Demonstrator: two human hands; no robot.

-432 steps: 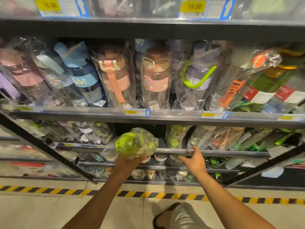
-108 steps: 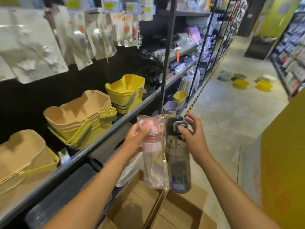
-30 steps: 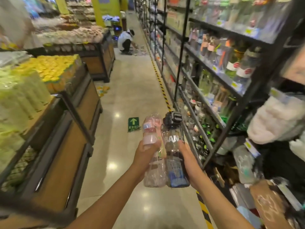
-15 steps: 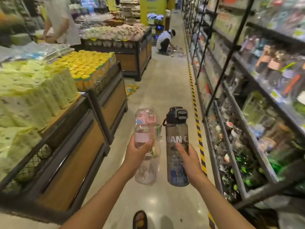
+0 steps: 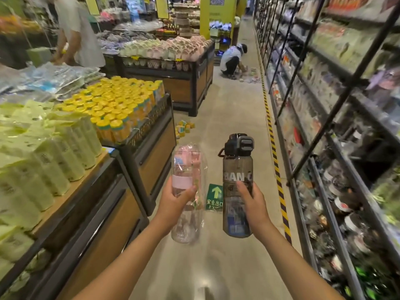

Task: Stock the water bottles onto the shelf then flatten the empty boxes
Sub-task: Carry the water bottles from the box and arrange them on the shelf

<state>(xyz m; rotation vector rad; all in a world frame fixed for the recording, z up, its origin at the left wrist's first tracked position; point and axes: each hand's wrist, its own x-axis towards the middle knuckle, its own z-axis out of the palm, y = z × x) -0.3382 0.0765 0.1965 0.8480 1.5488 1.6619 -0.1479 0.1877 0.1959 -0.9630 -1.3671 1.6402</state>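
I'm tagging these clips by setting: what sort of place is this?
Most likely a retail store aisle: stocked shelving on the right, display tables piled with yellow-capped goods, and a green exit arrow on the floor.

Bright, even indoor light, faint sheen on the near floor [image 5: 207, 284], shelves [image 5: 346, 148] at right smeared by motion blur, left edge soft, lines bowing at corners, centre sharp
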